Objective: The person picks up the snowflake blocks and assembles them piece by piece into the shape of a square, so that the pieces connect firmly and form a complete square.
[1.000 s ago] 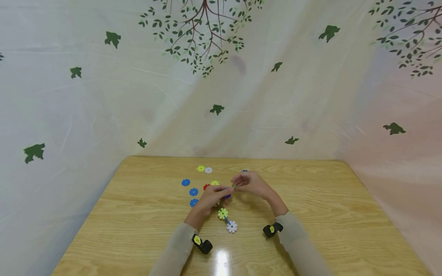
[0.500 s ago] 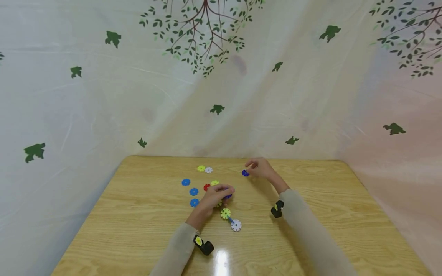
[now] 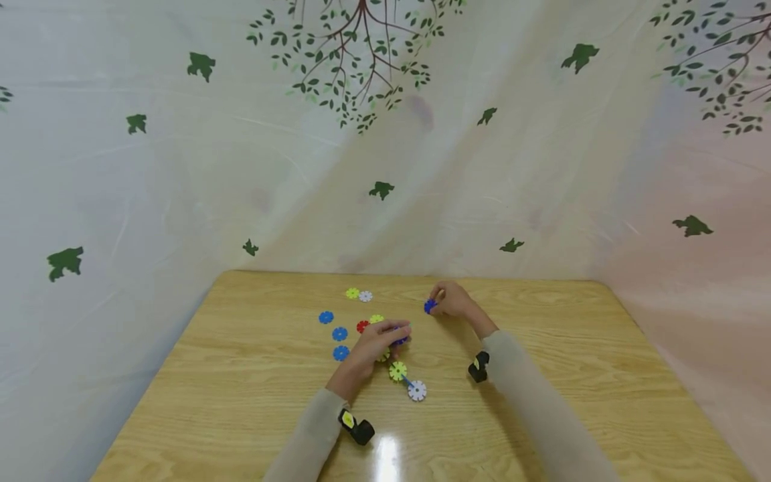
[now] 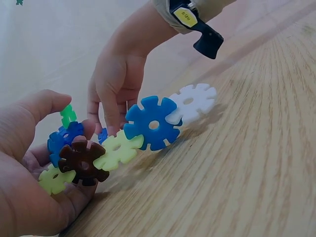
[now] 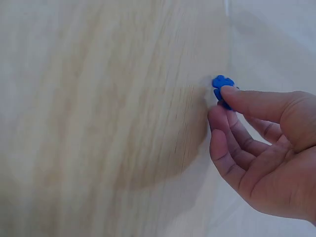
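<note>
Out to the right hand (image 3: 453, 300) first, past the chain and off to its right: clamped by thumb and fingertips on a dark blue disc (image 5: 223, 80), notched at the edge. Across now to the left hand (image 3: 369, 348), right at the far end of the chain (image 4: 126, 152), curled and closed tightly round it, with a small green disc (image 4: 69, 116) up by the thumb. Down the chain from there: a brown disc (image 4: 74, 159), then yellow-green, light blue, and finally a white end disc (image 4: 201, 98), low over the wood; touching or not, impossible to tell.

Left of the chain, three loose light blue discs (image 3: 340, 333). Just beyond its held end, a red disc (image 3: 363, 327) beside a yellow disc (image 3: 377, 320). Farther beyond the chain, a loose white disc (image 3: 365, 296) next to another yellow one.

Under the chain, a pale, long-grained wooden tabletop (image 3: 229, 395), rounded at its far corners, with glare (image 3: 387, 458) on the near side. Far behind the chain, a pale, creased backdrop (image 3: 271, 147), scattered with green bird shapes, topped with drooping leafy branches and faintly pink to the right.
</note>
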Demonstrator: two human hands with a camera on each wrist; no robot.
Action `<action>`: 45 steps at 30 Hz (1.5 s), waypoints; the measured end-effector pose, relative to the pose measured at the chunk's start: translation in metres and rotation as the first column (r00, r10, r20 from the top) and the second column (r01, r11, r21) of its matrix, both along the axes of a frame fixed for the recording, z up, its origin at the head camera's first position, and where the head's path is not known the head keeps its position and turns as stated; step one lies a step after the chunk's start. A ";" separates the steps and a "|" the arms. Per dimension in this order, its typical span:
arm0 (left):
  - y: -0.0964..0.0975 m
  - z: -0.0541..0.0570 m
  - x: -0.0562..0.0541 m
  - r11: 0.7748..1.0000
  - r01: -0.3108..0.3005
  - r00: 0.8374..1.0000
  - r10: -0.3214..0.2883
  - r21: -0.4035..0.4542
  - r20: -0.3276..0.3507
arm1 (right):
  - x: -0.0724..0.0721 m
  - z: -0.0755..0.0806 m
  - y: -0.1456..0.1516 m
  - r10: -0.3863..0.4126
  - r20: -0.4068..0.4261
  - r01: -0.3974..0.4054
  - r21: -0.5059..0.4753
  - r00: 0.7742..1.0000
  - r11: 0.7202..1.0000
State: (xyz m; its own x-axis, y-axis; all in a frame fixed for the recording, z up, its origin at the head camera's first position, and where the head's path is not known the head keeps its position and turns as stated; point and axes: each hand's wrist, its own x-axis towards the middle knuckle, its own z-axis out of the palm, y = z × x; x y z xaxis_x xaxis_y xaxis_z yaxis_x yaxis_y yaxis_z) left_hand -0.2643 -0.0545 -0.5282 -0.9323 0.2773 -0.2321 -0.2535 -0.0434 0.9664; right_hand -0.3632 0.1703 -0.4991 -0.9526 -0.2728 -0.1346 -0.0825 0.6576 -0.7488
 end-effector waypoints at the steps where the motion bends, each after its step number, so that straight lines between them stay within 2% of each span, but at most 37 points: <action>1: 0.000 0.000 0.000 1.000 0.001 1.000 -0.001 0.001 -0.001 | 0.001 0.000 0.000 0.011 0.006 -0.011 -0.023 1.000 1.000; 3: -0.001 0.000 0.000 1.000 0.000 1.000 0.000 0.002 -0.002 | 0.004 0.000 0.001 0.044 0.000 -0.044 -0.087 0.999 0.995; 5: -0.001 0.000 0.000 1.000 -0.002 1.000 0.002 0.003 -0.001 | 0.009 -0.001 0.003 0.085 -0.029 -0.089 -0.183 0.996 0.979; 9: 0.000 0.000 0.000 1.000 -0.012 1.000 0.012 0.002 0.001 | 0.024 0.000 0.005 0.138 -0.111 -0.169 -0.354 0.984 0.920; 12: 0.000 0.000 -0.001 1.000 -0.019 1.000 0.019 0.004 -0.008 | 0.036 0.005 0.002 0.101 -0.098 -0.133 -0.405 0.990 0.905; 15: 0.001 0.000 -0.001 1.000 -0.023 0.999 0.024 0.009 -0.025 | 0.044 0.008 -0.003 0.046 -0.056 -0.065 -0.428 0.997 0.901; 18: 0.001 0.000 -0.001 1.000 -0.020 0.999 0.020 0.004 -0.038 | 0.051 0.011 -0.007 0.028 -0.052 -0.049 -0.455 0.998 0.889; 27: 0.000 0.003 0.000 0.998 -0.038 0.993 0.032 -0.053 -0.115 | 0.057 0.013 -0.013 0.065 -0.097 -0.103 -0.482 0.993 0.870; 35: 0.001 0.003 0.000 0.997 -0.047 0.990 0.038 -0.062 -0.136 | 0.060 0.008 -0.014 0.088 -0.097 -0.124 -0.482 0.991 0.867; 40: 0.002 0.003 0.000 0.998 -0.039 0.988 0.031 -0.055 -0.151 | 0.061 0.007 -0.017 0.087 -0.091 -0.120 -0.482 0.992 0.868; 45: 0.003 0.002 -0.001 0.998 -0.039 0.985 0.030 -0.051 -0.171 | 0.062 0.007 -0.019 0.053 -0.088 -0.089 -0.493 0.995 0.866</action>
